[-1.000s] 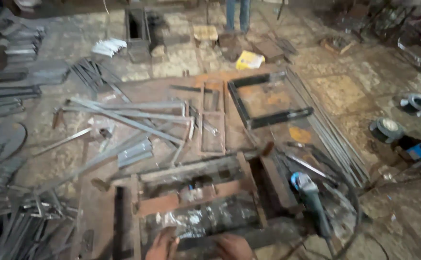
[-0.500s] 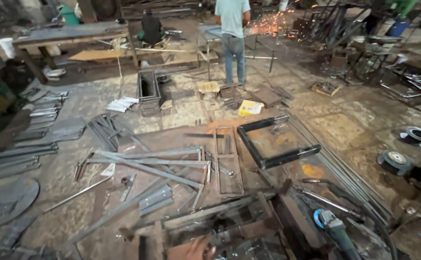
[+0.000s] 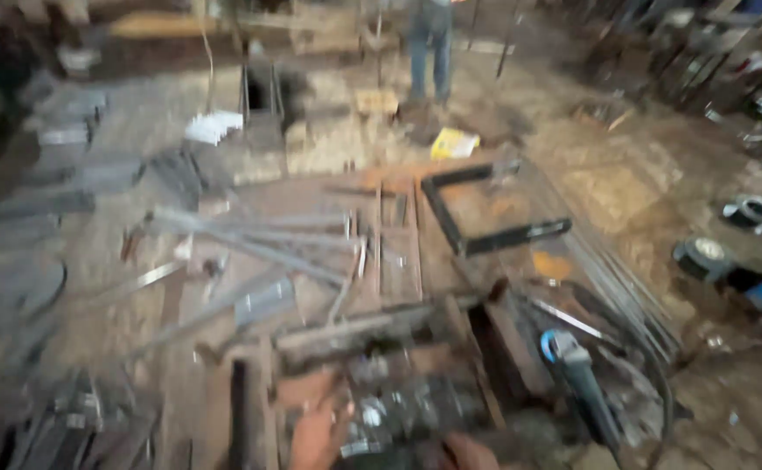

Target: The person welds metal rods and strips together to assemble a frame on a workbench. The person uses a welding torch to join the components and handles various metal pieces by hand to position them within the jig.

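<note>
A blurred, downward view over a metal workshop floor (image 3: 651, 187) of cracked, dusty concrete, littered with steel. Largest in the middle is a rusty steel plate (image 3: 311, 196) lying flat on the ground, serving as a work surface; on it rest a black rectangular frame (image 3: 494, 237) and long grey angle bars (image 3: 250, 239) fanned out loosely, as if laid within reach. A bundle of thin rods (image 3: 625, 296) runs along the plate's right edge. Nearer the viewer sits a rusty jig (image 3: 372, 326) of welded bars, and at its near end a cluster of shiny small metal parts (image 3: 398, 409) — too smeared to tell their kind. The left hand (image 3: 320, 431) rests at the left side of that cluster, fingers spread and touching it; whether they actually grip a piece cannot be told. The right hand (image 3: 468, 453) is mostly cut off by the bottom edge, just beside the cluster, and its fingers cannot be made out. A blue-headed angle grinder (image 3: 577, 370) lies to the right, head pointing away, close by the right hand. Farther off are a yellow packet (image 3: 453, 144), a white stack of sheets (image 3: 211, 126) and cutting discs (image 3: 701, 257) — and, at the top, another person's legs (image 3: 429, 48), cut off above the hips.
</note>
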